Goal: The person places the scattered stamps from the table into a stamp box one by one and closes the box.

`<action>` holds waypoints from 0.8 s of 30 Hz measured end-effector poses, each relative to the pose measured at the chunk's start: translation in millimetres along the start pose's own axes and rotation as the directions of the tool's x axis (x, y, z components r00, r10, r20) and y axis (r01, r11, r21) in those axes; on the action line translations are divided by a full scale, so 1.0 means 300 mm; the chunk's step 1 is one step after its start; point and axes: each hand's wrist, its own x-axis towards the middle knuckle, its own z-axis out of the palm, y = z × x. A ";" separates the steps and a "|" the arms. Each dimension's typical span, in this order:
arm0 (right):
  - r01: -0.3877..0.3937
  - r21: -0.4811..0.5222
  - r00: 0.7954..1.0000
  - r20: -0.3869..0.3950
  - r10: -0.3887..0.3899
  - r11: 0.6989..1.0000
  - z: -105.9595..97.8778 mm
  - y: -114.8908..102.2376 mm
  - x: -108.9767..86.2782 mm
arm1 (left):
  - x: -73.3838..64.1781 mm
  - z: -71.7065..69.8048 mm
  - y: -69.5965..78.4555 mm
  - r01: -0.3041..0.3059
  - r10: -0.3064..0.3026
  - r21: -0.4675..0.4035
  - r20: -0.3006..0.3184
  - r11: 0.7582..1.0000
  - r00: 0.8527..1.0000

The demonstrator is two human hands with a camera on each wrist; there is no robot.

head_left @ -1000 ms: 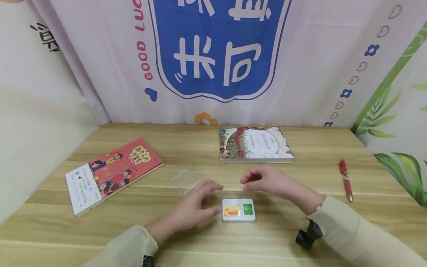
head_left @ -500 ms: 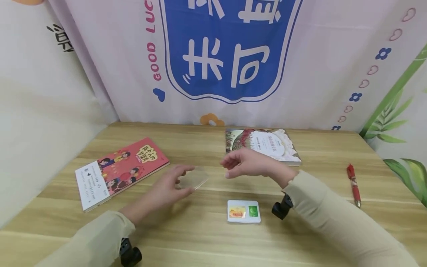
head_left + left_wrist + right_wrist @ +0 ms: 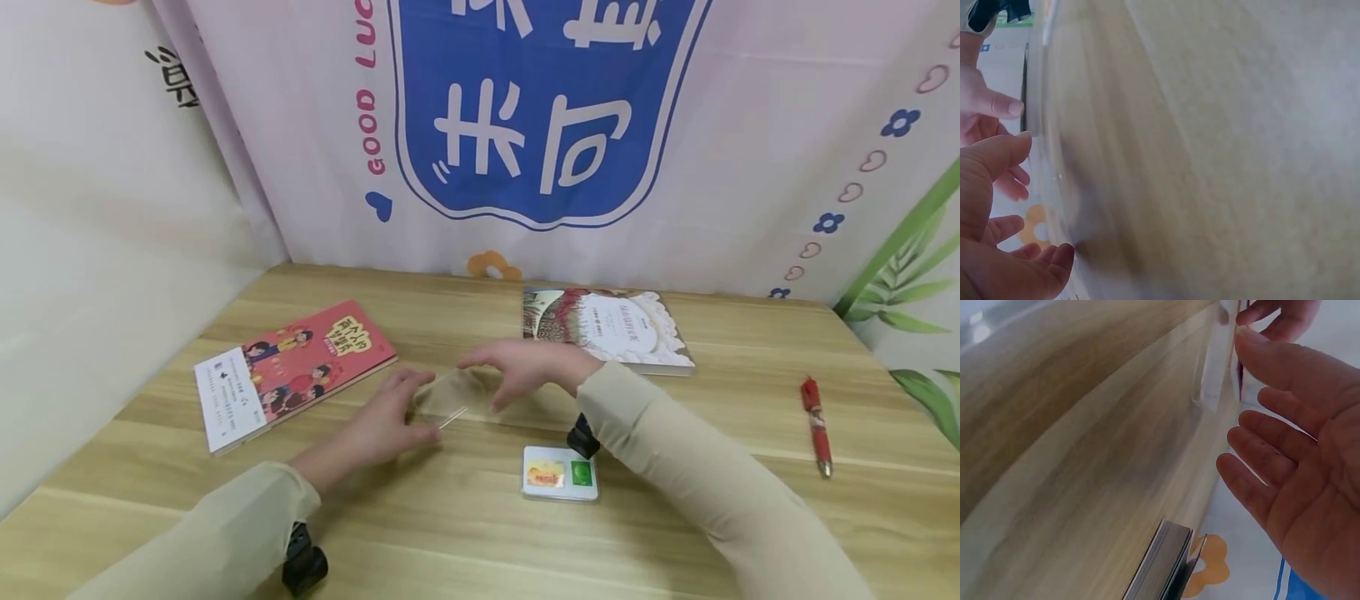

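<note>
A clear plastic lid or case piece (image 3: 452, 395) lies on the table between the two hands. At its left side is my left hand (image 3: 384, 423), thumb and index finger spread along its near and far edges. From the right, my right hand (image 3: 525, 371) comes over the far right corner, its thumb and fingers apart. In the right wrist view the lid (image 3: 1209, 375) lies flat beyond the open right palm (image 3: 1310, 444). A small white case (image 3: 559, 473) with a yellow picture and a green square lies nearer to me, below the right wrist.
A red picture book (image 3: 300, 371) lies slanted at the left. Another illustrated book (image 3: 622, 329) lies at the back, behind the right forearm. To the right is a red pen (image 3: 816, 427). A printed curtain (image 3: 330, 225) hangs behind the table.
Both hands have left the area around the white case and moved left to the clear lid. The right hand has come further left and closer to it. The view has shifted slightly left.
</note>
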 end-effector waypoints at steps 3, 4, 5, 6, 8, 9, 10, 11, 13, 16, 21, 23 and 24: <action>0.010 -0.052 1.000 0.014 -0.010 0.999 0.009 -0.001 0.030 | 0.005 0.002 -0.010 0.001 -0.001 0.014 0.005 1.000 1.000; 0.023 -0.074 1.000 0.018 -0.022 0.997 0.011 -0.001 0.039 | 0.007 0.003 -0.013 -0.001 0.001 0.022 0.003 1.000 1.000; 0.035 -0.094 0.999 0.025 -0.033 0.995 0.011 -0.002 0.047 | 0.009 0.005 -0.014 0.004 -0.004 0.032 0.000 0.999 1.000; 0.050 -0.112 0.998 0.031 -0.047 0.992 0.012 -0.003 0.055 | 0.012 0.007 -0.016 0.008 -0.008 0.046 -0.003 0.999 1.000; 0.079 -0.148 0.996 0.045 -0.073 0.986 0.012 -0.003 0.067 | 0.019 0.010 -0.020 0.010 -0.010 0.069 -0.004 0.998 1.000; 0.087 -0.162 0.995 0.052 -0.079 0.983 0.013 -0.003 0.073 | 0.023 0.011 -0.021 0.011 -0.011 0.080 -0.003 0.997 1.000; 0.091 -0.174 0.995 0.058 -0.082 0.980 0.014 -0.002 0.076 | 0.028 0.013 -0.022 0.012 -0.012 0.091 0.001 0.996 1.000; 0.095 -0.180 0.994 0.063 -0.085 0.979 0.014 -0.002 0.079 | 0.032 0.014 -0.022 0.017 -0.018 0.100 0.006 0.995 1.000; 0.097 -0.191 0.994 0.071 -0.085 0.977 0.016 -0.001 0.084 | 0.039 0.016 -0.022 0.024 -0.026 0.112 0.015 0.993 1.000; 0.096 -0.197 0.994 0.078 -0.082 0.976 0.018 -0.003 0.089 | 0.045 0.017 -0.022 0.036 -0.039 0.131 0.019 0.991 0.999; 0.083 -0.193 0.994 0.086 -0.067 0.978 0.019 -0.008 0.093 | 0.050 0.021 -0.024 0.020 -0.024 0.181 0.020 0.983 1.000; 0.074 -0.184 0.995 0.085 -0.059 0.980 0.020 -0.010 0.093 | 0.052 0.023 -0.024 0.011 -0.017 0.209 0.027 0.978 1.000; 0.070 -0.180 0.995 0.085 -0.055 0.981 0.021 -0.010 0.093 | 0.053 0.024 -0.023 0.006 -0.013 0.221 0.028 0.975 1.000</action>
